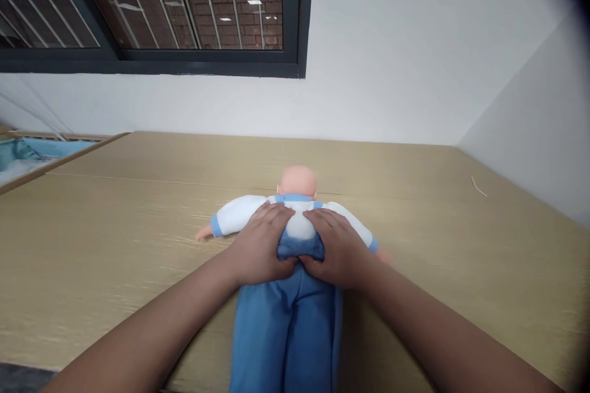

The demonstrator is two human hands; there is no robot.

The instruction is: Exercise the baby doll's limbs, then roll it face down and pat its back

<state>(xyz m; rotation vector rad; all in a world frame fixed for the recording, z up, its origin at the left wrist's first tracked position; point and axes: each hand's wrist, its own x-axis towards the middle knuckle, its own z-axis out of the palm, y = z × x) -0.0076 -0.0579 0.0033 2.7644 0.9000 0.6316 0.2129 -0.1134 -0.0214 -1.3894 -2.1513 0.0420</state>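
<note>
Head view: both hands on a doll lying on the worktop.

Doll [295, 221] lies flat on the wooden worktop [461, 245], bald head pointing toward the window [152, 6], legs toward the person. Left hand [260, 245] and right hand [334, 249] sit side by side on its torso, each grip closed on the bunched top edge of the blue trousers [288, 331]. Trousers cover both legs and reach the waist; white top with blue cuffs is on. The bib looks not yet settled. A blue-lined tray [27, 156] stands well left of the doll.
</note>
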